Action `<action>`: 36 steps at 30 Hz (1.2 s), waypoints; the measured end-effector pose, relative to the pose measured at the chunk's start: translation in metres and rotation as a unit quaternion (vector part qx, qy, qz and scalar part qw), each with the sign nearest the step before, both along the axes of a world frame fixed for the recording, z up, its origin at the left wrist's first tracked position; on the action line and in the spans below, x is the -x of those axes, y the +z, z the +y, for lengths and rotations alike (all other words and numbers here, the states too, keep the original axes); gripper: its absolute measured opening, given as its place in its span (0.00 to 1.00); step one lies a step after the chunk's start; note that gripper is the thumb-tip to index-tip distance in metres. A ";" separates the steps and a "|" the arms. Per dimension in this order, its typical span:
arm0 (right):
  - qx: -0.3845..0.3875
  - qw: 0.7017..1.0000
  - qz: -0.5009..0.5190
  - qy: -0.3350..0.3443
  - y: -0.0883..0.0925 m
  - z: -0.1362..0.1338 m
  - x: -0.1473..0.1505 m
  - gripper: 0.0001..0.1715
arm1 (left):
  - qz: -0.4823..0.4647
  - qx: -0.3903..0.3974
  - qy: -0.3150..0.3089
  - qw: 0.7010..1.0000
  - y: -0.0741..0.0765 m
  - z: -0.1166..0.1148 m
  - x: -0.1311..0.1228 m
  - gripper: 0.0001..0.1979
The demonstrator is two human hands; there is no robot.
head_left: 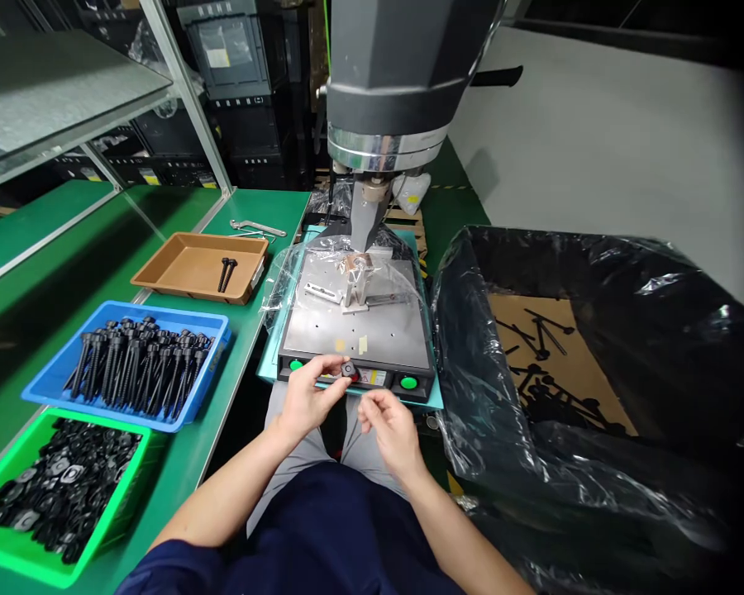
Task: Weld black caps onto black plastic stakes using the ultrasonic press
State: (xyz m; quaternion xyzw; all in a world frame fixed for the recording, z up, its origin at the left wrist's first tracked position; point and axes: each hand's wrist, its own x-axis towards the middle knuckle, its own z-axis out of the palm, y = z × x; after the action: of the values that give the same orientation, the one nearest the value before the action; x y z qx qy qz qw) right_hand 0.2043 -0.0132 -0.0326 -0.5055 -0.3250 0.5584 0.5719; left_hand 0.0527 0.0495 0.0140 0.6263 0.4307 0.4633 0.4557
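Note:
My left hand [307,401] pinches a small black round cap [348,369] between thumb and fingertips, in front of the machine base. Just to its right, my right hand [389,426] has its fingers curled and pressed together; anything inside them is too small or hidden to make out. Beyond both hands lies the metal plate [372,326] of a press-like machine, with a fixture [356,285] at its middle. A grey pointed tool head [367,215] hangs over that fixture. Green buttons sit at the base's front, including one at the right [408,383].
To the left, a green bin [142,487] holds black caps and a blue tray [189,417] holds black threaded rods. Two rods lie in a brown tray [174,268], near a wrench [259,227]. A large box lined with black plastic [471,330] stands right, with rods inside.

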 end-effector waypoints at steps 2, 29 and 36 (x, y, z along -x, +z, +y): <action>-0.055 0.996 -0.073 -0.010 0.012 0.012 -0.008 0.19 | 0.036 -0.021 -0.028 0.999 0.002 0.002 -0.002 0.17; -0.099 0.993 -0.064 -0.027 0.042 0.186 -0.040 0.34 | -0.275 0.203 -0.046 0.939 -0.018 0.124 -0.040 0.43; -0.106 0.989 -0.099 0.043 0.030 0.198 -0.045 0.33 | -0.272 0.117 -0.032 0.955 -0.025 0.127 -0.042 0.34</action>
State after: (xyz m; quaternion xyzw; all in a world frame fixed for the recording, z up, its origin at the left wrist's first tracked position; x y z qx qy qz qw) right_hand 0.2494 0.1846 -0.0026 -0.4803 -0.4587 0.4925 0.5625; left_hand 0.0949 0.1769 -0.0109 0.4321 0.3213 0.5482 0.6399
